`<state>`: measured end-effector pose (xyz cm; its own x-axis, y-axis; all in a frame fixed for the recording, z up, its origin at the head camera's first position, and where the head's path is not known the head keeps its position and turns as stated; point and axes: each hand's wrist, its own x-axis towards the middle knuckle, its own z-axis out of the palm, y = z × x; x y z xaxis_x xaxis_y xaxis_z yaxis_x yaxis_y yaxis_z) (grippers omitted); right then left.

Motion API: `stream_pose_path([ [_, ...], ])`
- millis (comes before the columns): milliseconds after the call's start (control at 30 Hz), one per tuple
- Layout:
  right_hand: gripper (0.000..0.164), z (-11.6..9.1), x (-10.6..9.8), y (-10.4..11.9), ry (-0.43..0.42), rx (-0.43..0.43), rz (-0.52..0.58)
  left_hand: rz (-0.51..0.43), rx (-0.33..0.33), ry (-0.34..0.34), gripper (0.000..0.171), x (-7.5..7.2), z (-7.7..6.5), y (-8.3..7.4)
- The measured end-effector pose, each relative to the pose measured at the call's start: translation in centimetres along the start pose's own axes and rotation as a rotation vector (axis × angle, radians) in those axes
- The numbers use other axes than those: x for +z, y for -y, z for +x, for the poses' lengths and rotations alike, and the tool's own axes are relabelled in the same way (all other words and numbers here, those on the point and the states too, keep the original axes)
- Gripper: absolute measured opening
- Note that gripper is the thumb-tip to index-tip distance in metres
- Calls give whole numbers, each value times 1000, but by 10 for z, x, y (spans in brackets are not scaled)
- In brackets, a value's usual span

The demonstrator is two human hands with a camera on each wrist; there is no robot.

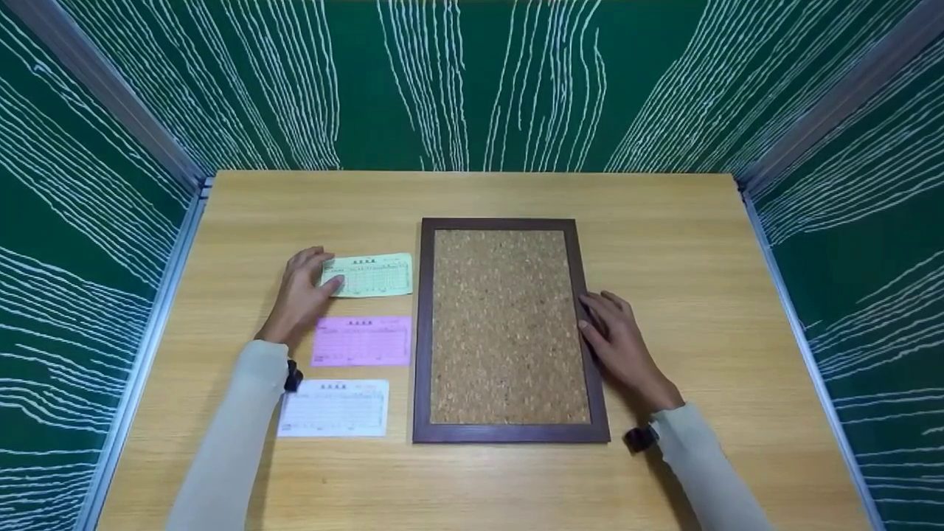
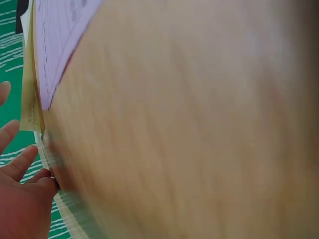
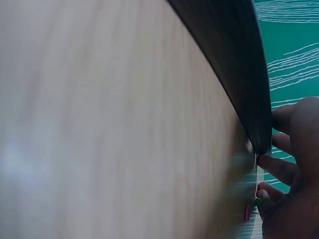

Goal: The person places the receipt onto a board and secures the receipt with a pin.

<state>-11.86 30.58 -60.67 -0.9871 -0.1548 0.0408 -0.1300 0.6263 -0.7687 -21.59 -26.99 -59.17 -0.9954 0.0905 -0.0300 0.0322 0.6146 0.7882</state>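
Note:
My left hand (image 1: pixel 301 286) is at the left end of a light green printed slip (image 1: pixel 372 276), its thumb over the slip and its fingers around the corner. In the left wrist view its fingers (image 2: pixel 20 162) are spread, and the small fingers reach down to the table. Below lie a pink slip (image 1: pixel 361 343) and a white slip (image 1: pixel 335 409). My right hand (image 1: pixel 619 339) rests against the right side of a corkboard (image 1: pixel 509 332) with a dark brown frame. Its lower fingers are curled around push pins (image 3: pixel 246 213) with pink and green heads.
The corkboard lies flat on a wooden table (image 1: pixel 509 487), just right of the three slips. Green walls with white wavy lines (image 1: pixel 369 81) stand behind and at both sides, with metal posts (image 1: pixel 833 96) at the corners.

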Motion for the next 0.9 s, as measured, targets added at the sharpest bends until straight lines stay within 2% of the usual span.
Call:
stream_pose_path([
  [233,50,-1,-1,0,-9,-24,-17,-5,14,12,52,-5,5,0],
  [500,50,0,-2,0,-3,-9,-11,3,7,20,48,-11,12,3],
  [733,51,0,-1,0,12,1,2,73,44,-7,40,-12,15,7],
  [900,51,-1,-1,-2,4,-9,5,111,43,-15,34,-12,18,7],
])
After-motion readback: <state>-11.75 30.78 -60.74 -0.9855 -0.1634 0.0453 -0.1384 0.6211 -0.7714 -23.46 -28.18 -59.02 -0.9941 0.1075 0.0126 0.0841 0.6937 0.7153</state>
